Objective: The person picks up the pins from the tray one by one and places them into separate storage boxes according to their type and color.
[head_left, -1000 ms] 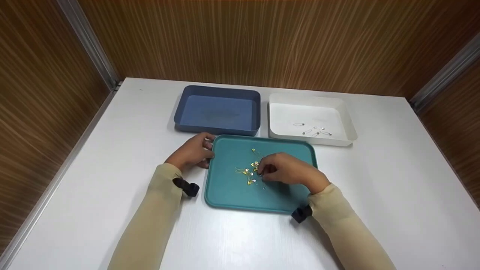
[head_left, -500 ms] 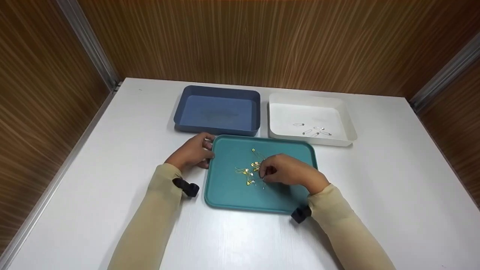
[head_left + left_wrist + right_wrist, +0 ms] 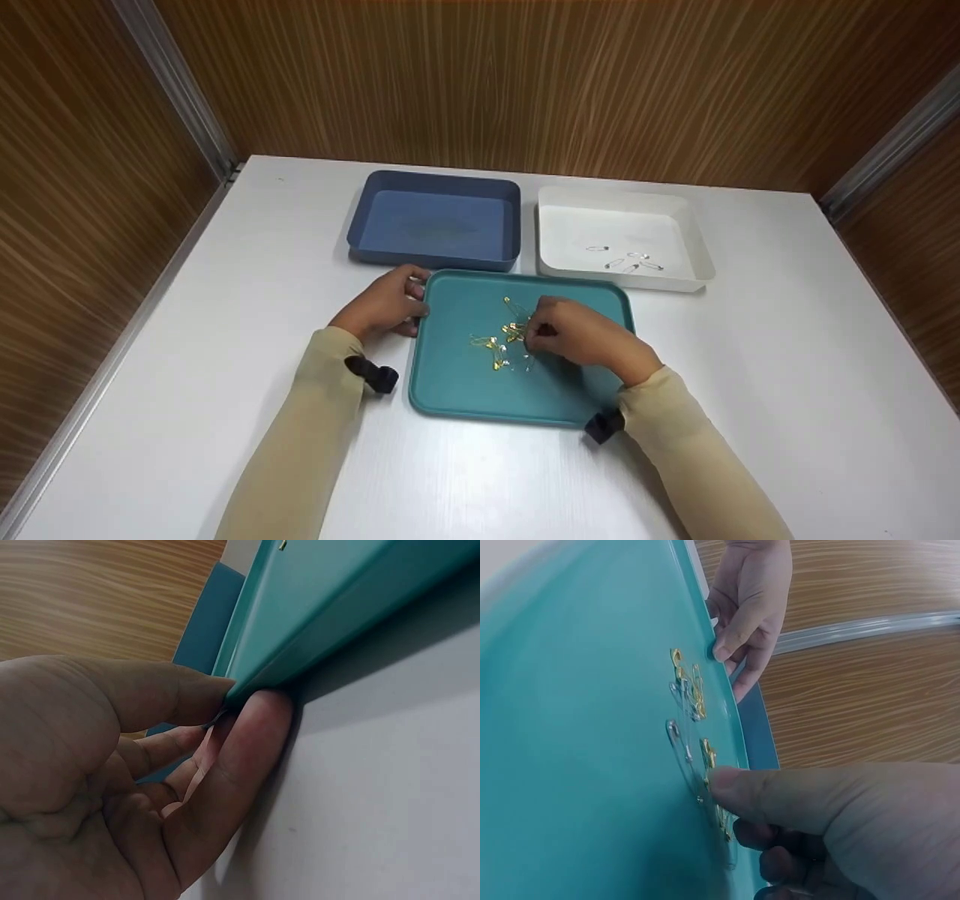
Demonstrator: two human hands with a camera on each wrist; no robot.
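A teal tray (image 3: 465,390) lies in front of me with a small heap of gold and silver safety pins (image 3: 497,349) near its middle. My left hand (image 3: 415,296) grips the tray's far left corner, thumb on the rim and fingers under the edge (image 3: 255,735). My right hand (image 3: 534,335) is over the right side of the heap; thumb and curled fingers pinch at a gold pin (image 3: 709,754) while the other pins (image 3: 686,690) lie loose on the tray (image 3: 570,727). What exactly sits between the fingertips is partly hidden.
Behind the teal tray stand a blue bin (image 3: 431,259) at the left with nothing in it and a white bin (image 3: 622,283) at the right holding several silver safety pins (image 3: 626,260). Wood-panel walls enclose the white table (image 3: 225,315) on three sides.
My right hand has shifted slightly away from me and to the right over the heap, uncovering a silver pin at its near edge. The left hand and the tray have stayed put.
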